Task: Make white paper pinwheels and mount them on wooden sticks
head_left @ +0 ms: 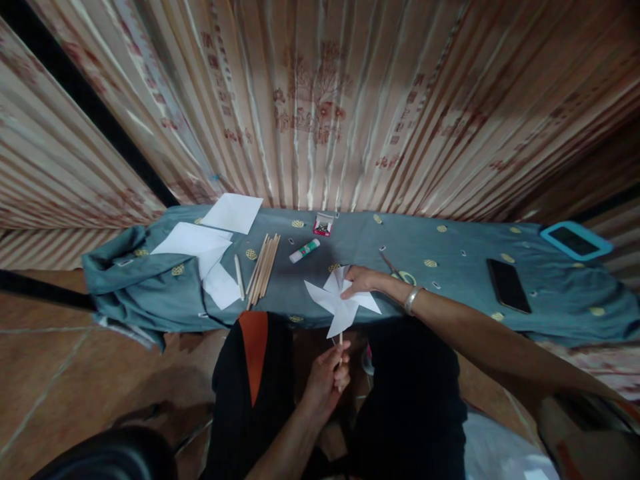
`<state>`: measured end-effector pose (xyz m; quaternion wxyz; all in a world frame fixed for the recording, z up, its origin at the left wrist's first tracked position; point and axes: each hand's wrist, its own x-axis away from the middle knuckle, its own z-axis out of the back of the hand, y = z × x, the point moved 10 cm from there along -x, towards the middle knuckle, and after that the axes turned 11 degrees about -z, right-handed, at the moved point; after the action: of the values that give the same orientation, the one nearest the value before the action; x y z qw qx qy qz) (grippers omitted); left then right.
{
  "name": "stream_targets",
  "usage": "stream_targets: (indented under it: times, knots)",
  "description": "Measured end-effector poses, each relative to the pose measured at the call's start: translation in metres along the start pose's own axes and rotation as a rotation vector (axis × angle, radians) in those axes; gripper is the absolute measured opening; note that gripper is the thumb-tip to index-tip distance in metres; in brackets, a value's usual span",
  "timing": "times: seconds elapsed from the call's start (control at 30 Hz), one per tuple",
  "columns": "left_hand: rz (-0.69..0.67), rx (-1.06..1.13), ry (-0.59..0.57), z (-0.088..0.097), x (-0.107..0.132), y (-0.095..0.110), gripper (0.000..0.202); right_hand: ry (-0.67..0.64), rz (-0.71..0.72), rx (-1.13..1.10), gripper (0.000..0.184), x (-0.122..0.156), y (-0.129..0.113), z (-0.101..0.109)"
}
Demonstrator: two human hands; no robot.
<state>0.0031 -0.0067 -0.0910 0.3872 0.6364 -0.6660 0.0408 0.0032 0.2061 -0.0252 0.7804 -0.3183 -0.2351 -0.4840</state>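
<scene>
A white paper pinwheel point(338, 301) sits on a thin wooden stick at the near edge of a low table covered in blue-green cloth point(450, 267). My left hand point(327, 380) is closed around the lower end of that stick, below the table edge. My right hand point(361, 280), with a silver bangle on the wrist, rests on the pinwheel's upper right blade, fingers pinched at its middle.
On the cloth lie white paper sheets point(210, 243), a bundle of wooden sticks point(263, 268), a glue stick point(305, 251), a small box of pins point(323, 225), scissors point(397, 270), a black phone point(508, 285) and a blue-cased tablet point(575, 240). A striped curtain hangs behind.
</scene>
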Motion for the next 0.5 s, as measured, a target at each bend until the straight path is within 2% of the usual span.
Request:
stream_targets:
  times: [0.3, 0.5]
  knots:
    - [0.006, 0.019, 0.008, -0.003, 0.0, -0.003, 0.062, -0.05, -0.023, 0.046, 0.023, -0.005, -0.005, -0.001]
    - [0.01, 0.019, 0.02, -0.004, 0.0, -0.004, 0.063, -0.058, -0.015, 0.006, 0.022, -0.011, -0.002, -0.003]
